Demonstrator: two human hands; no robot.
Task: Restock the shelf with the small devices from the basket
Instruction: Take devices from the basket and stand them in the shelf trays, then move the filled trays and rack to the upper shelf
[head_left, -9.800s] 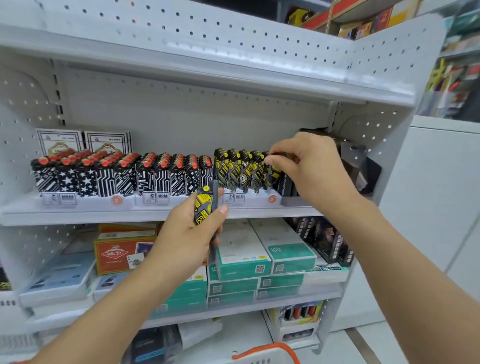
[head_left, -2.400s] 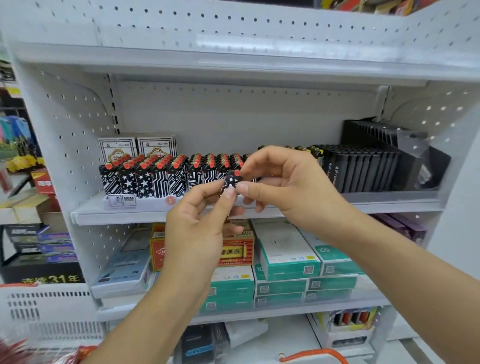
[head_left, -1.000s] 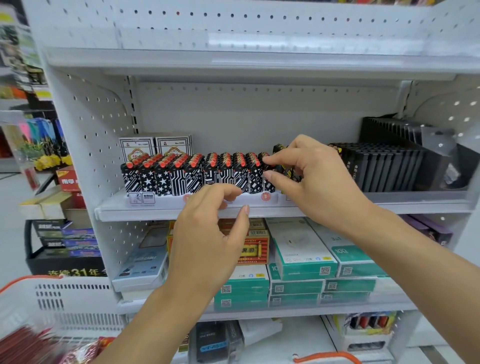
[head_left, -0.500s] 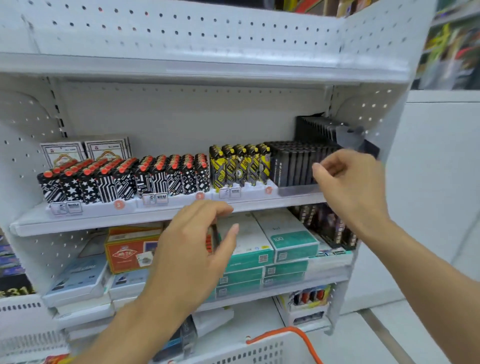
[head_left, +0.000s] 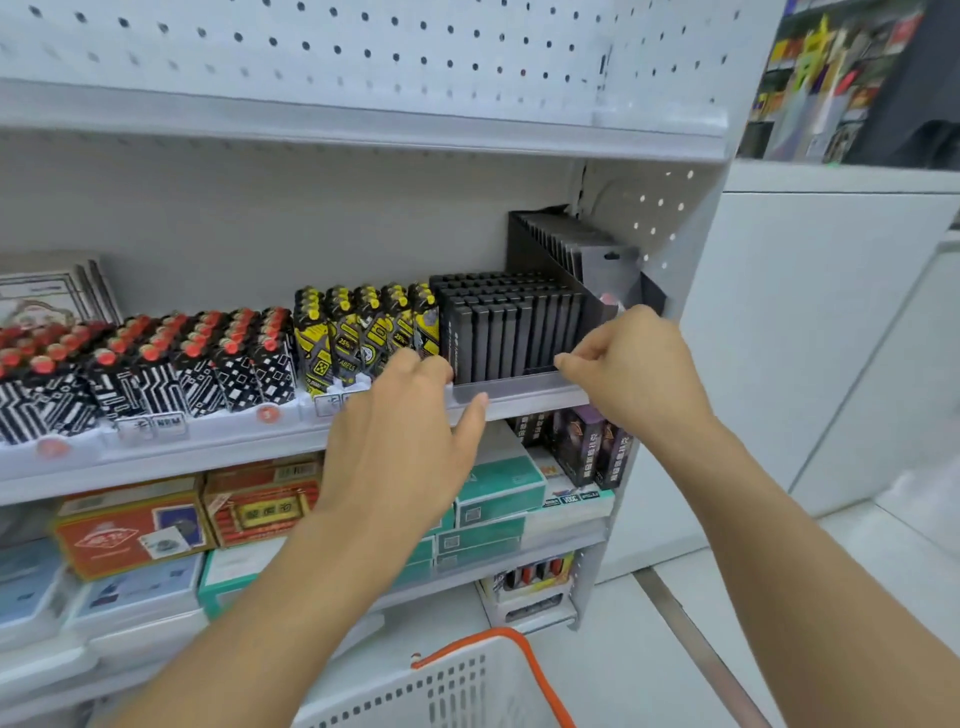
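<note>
Open headroom above the packed black devices (head_left: 511, 332); upper shelf (head_left: 363, 132) caps it

Black-and-white patterned devices (head_left: 156, 374) with red caps are seen toward the white shelf's (head_left: 208, 447) left edge, yellow-and-black ones (head_left: 358, 338) mid-shelf, plain black ones (head_left: 509, 327) rightward. The basket (head_left: 452, 686) is white, orange-handled.

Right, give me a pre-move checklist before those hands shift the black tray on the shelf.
1. Right hand at the black tray front lip, right end: ok, fingers curled there, firm grip cannot tell.
2. Left hand on the tray's left end: ok, touching, fingers straight.
3. Black devices upright in their rows: ok.
4. Yellow devices beside the tray undisturbed: ok.
5. Both hands free of stock: cannot tell, palms hidden.
6. Basket within reach below: ok, contents not visible.
</note>
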